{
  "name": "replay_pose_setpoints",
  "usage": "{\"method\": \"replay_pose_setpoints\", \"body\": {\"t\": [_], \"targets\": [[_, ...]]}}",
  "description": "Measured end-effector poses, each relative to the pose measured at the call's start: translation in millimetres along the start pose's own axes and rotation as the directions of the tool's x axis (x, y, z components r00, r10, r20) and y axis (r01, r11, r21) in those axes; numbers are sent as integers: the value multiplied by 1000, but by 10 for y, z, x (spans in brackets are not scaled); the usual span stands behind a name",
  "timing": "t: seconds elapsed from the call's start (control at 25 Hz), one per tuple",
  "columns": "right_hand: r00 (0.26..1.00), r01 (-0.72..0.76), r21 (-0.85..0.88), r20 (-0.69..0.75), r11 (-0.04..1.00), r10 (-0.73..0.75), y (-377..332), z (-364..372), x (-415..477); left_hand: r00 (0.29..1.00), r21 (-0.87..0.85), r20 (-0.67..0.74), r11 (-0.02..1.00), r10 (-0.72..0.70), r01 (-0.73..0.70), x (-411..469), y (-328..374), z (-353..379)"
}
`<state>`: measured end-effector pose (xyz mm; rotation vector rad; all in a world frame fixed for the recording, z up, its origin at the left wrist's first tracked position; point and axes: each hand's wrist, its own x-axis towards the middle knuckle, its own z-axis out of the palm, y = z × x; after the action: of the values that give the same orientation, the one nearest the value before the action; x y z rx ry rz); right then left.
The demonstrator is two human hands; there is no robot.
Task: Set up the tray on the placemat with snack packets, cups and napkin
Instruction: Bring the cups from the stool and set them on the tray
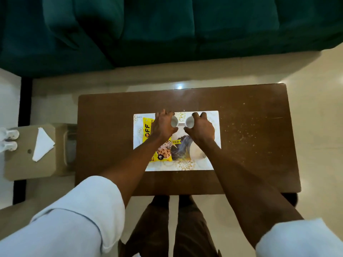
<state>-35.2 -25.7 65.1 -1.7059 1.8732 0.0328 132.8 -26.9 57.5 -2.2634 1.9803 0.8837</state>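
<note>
Cream floor tiles point(315, 89) and a dark teal sofa point(167, 25) at twelve o'clock frame a brown wooden surface point(250, 145), which we look straight down on from above.

Near the middle of the surface lies a white placemat point(185, 166) with a gold floral print. A yellow snack packet point(146, 128) rests on its nine o'clock half, partly covered by our left forearm. Just beside the packet, towards three o'clock, sits a dark fan-patterned item point(182, 150) with a pale rounded part. Our right forearm hides much of it, and we cannot tell whether it is the tray.

At the placemat's twelve o'clock edge both our arms reach forward. Our left grip point(164, 125) is curled round the left white cup point(174, 121). Our right grip point(201, 127) is curled round the right white cup point(189, 121). Both cups stand mouth up, close together, with a short white piece between them that may be their handles.

Off the surface at nine o'clock stands a beige stool point(22, 164). A folded white napkin point(43, 144) lies on it, well apart from the placemat. Two small white objects point(8, 140) sit at the stool's far edge, cut off by the frame.
</note>
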Motion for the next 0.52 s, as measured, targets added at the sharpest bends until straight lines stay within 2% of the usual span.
{"method": "replay_pose_setpoints", "body": {"t": [0.28, 0.52], "targets": [[999, 19, -94, 35, 995, -16, 79, 539, 0, 996, -34, 45, 996, 80, -79, -90, -257, 531], [998, 35, -88, 53, 995, -31, 101, 728, 80, 994, -38, 43, 995, 97, -96, -21, -353, 736]]}}
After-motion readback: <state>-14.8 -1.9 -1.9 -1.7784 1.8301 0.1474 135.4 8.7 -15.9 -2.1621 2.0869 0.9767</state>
